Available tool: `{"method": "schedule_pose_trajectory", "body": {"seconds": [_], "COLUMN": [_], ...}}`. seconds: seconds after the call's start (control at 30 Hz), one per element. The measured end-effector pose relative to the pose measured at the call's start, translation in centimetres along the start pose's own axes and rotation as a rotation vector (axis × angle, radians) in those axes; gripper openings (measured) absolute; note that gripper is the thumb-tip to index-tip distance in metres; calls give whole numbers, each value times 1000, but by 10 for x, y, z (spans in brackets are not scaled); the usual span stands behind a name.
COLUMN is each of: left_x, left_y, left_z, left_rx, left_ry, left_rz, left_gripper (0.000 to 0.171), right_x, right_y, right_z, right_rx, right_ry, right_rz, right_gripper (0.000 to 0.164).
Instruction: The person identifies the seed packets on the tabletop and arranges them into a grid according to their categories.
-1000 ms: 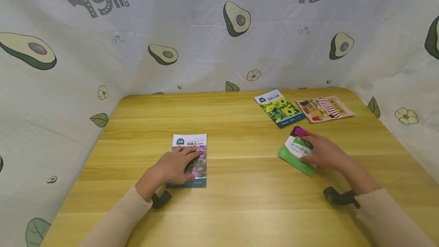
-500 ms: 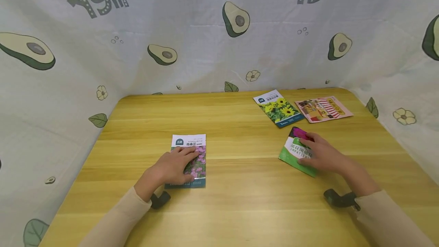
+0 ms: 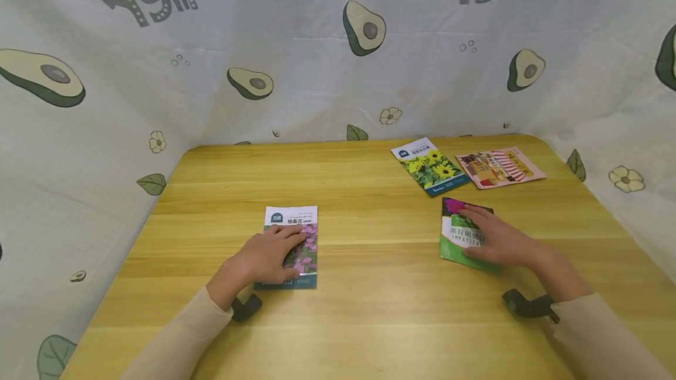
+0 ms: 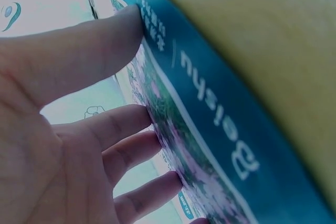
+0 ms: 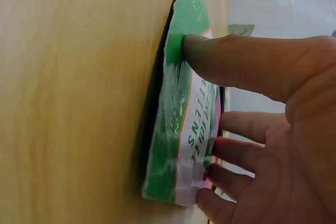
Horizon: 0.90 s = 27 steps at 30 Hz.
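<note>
My left hand [image 3: 264, 255] rests on a seed packet [image 3: 310, 251] with pink flowers, a white top and a teal bottom band. In the left wrist view its thumb and fingertips touch the packet's printed face, the fingers spread. On the right, my right hand [image 3: 499, 238] lies over a green and white impatiens seed packet [image 3: 452, 247] with a magenta flower at its top. The right wrist view shows the thumb [image 5: 226, 61] pressing the green end and the other fingertips against the face. The hand covers this packet's right part.
Behind the right hand lie a sunflower seed packet [image 3: 434, 168] and a pink packet [image 3: 502, 168] with a striped awning picture, side by side. The wooden table [image 3: 369, 309] meets an avocado-print cloth [image 3: 311, 22] at its back and sides.
My right hand has turned the green impatiens packet clockwise, so it sits straighter and slightly farther right. My left hand and its packet have stayed in place.
</note>
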<state>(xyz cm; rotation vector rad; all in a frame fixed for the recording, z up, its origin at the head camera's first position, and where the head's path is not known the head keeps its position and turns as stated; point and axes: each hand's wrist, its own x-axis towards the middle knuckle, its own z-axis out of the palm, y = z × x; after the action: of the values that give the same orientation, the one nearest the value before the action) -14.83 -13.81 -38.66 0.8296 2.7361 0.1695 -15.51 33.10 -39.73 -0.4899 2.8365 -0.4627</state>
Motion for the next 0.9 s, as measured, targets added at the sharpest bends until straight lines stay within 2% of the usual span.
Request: {"method": "schedule_pose_trajectory", "body": {"seconds": [0.27, 0.5, 0.9], "left_x": [-2, -3, -4], "left_y": [0, -2, -6], "left_z": [-1, -1, 1], "left_rx": [19, -16, -5], "left_ry": [-34, -52, 5], "left_rz": [26, 19, 57], "left_gripper": [70, 64, 65], "right_x": [3, 3, 4], "right_y": [6, 8, 4], "right_z": [0, -2, -5], "right_rx": [22, 43, 26], "right_ry": [-5, -12, -26], "right_rz": [-16, -27, -28], "right_gripper": [85, 83, 81]}}
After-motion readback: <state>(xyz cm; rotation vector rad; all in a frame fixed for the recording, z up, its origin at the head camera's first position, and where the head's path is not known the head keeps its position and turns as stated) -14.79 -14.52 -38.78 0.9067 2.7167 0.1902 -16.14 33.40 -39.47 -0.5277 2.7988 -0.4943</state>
